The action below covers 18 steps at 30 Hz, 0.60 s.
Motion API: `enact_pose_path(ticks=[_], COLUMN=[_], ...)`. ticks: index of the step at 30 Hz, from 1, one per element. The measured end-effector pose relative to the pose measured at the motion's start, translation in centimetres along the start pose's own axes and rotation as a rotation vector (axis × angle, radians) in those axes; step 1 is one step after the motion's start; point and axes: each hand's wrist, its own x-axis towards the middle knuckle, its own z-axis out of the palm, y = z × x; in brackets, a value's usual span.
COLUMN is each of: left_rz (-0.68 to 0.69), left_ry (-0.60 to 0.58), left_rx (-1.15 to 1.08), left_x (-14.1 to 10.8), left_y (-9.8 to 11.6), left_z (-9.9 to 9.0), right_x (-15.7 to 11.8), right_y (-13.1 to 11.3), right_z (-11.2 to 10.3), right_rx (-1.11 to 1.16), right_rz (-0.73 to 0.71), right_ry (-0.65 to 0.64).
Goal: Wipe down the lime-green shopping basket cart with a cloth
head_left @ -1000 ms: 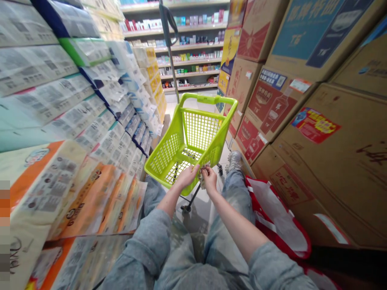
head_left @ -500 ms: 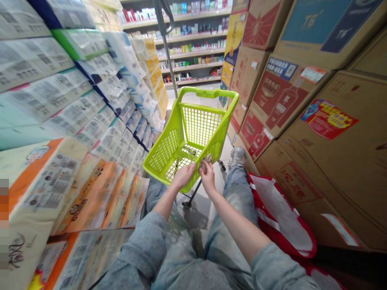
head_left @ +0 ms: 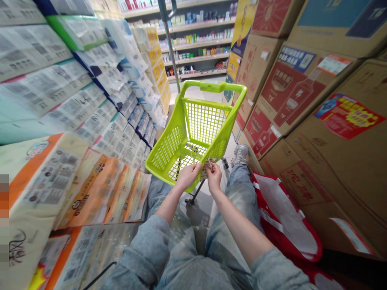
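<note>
A lime-green shopping cart [head_left: 175, 133] with a lattice basket stands in front of my knees, turned at an angle. At its near right corner my left hand [head_left: 188, 176] is closed on the basket rim, thumb along the edge, its other fingers partly hidden. Just right of it, outside the basket wall, my right hand [head_left: 214, 177] pinches a small crumpled grey-brown cloth-like piece [head_left: 204, 173]. That piece lies against the basket's side, and its exact kind is too small to tell. The basket floor shows through as bare lattice.
Stacked tissue packs [head_left: 90, 189] line the left side. Cardboard cartons [head_left: 302, 88] are piled on the right, with a red bag [head_left: 284, 209] on the floor beside my leg. Behind the cart rise a metal pole [head_left: 173, 52] and shelves of small goods [head_left: 199, 52].
The view has shifted slightly, so the cart sits a little further right. My right hand has moved a bit away from my left, still pinching the crumpled piece; my left hand keeps its hold.
</note>
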Motion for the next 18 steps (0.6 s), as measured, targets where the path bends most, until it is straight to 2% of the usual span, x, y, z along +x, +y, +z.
enact_pose_path(ticks=[5, 7, 11, 14, 18], left_rz=[0.012, 0.012, 0.008, 0.007, 0.011], left_ry=[0.0, -0.001, -0.001, 0.0, -0.006], left_rx=[-0.01, -0.01, -0.005, -0.002, -0.008], left_x=[0.1, 0.0, -0.1, 0.0, -0.1], left_y=[-0.4, -0.5, -0.4, -0.5, -0.7], left_z=[-0.1, -0.2, -0.3, -0.4, -0.6], right_x=[-1.3, -0.9, 0.9, 1.6, 1.5], right_y=[0.6, -0.1, -1.8, -2.4, -2.4], right_z=[-1.2, -1.4, -0.7, -0.4, -1.2], right_rx=[0.0, 0.02, 0.001, -0.087, -0.103], right_rz=[0.06, 0.068, -0.018, -0.088, -0.076], right_ry=[-0.104, -0.076, -0.028, -0.086, -0.183])
